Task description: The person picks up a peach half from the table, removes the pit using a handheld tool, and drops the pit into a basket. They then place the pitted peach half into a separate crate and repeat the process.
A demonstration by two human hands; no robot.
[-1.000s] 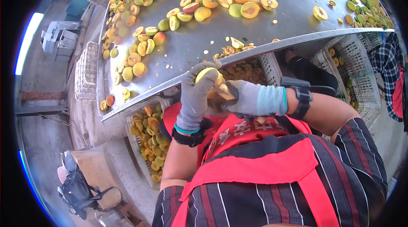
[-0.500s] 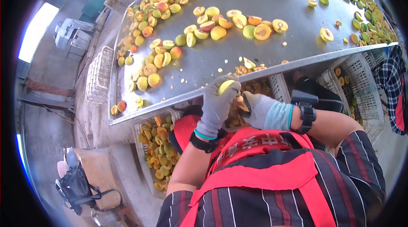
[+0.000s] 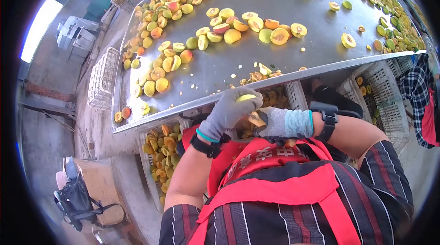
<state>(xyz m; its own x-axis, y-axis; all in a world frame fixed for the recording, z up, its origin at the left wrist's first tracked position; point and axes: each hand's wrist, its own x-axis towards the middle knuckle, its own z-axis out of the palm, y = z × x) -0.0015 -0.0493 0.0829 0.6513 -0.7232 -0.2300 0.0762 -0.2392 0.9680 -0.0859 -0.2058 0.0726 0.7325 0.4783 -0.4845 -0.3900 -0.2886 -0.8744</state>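
A grey concrete floor (image 3: 50, 144) is running along the left, where a white plastic lattice crate (image 3: 101, 80) is leaning beside the long stainless-steel worktop (image 3: 220, 68). Yellow and orange halved fruits (image 3: 229, 25) are lying scattered over it. Just below its near edge, the grey-gloved left hand (image 3: 227, 112) is clamping a round yellow-green fruit (image 3: 246, 98), close against the right hand (image 3: 271, 122), which is gripping a small orange-brown object (image 3: 256, 119). White mesh baskets (image 3: 389, 87) are sitting under the worktop at right.

Fruit-processing shed: my steel sorting table (image 3: 256, 68) strewn with halved peaches (image 3: 279, 36), plastic crates (image 3: 158, 162) below, concrete floor (image 3: 50, 130).
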